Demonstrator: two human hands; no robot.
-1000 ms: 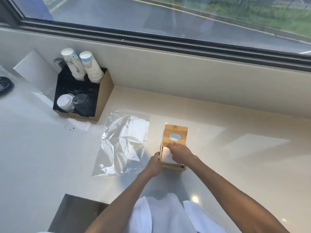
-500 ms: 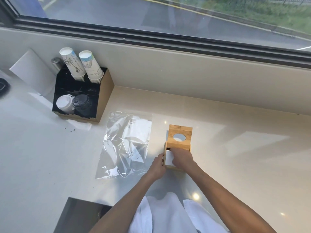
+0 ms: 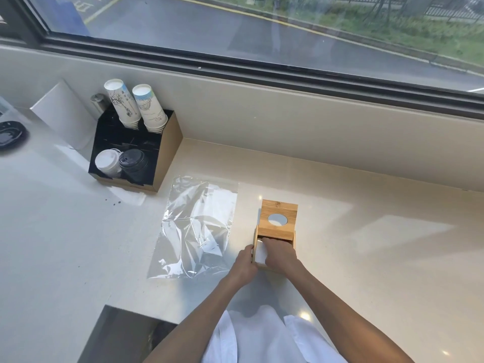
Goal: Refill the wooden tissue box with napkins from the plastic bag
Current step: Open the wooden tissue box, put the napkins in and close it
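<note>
Napkins (image 3: 259, 254) (in box (image 3: 279, 208)) under R fingers (image 3: 271, 242)

Single view: wide-angle cam on the person's head, pitched forward and down over the bench (image 3: 366, 271). It sits above the near edge and faces the far wall and window (image 3: 262, 35), which fills the top strip of frame. Both forearms enter from the bottom. The left hand (image 3: 245, 263) and right hand (image 3: 280, 255) meet just below centre at the wooden tissue box (image 3: 279, 210), within arm's reach of the lens. The plastic bag (image 3: 193, 226) is just left of centre and the cup organiser (image 3: 167, 153) is far left. Straight lines bow toward the frame edges, so lens distortion is strong. The person's white clothing (image 3: 262, 341) shows at the bottom edge, so the tilt is steep.
</note>
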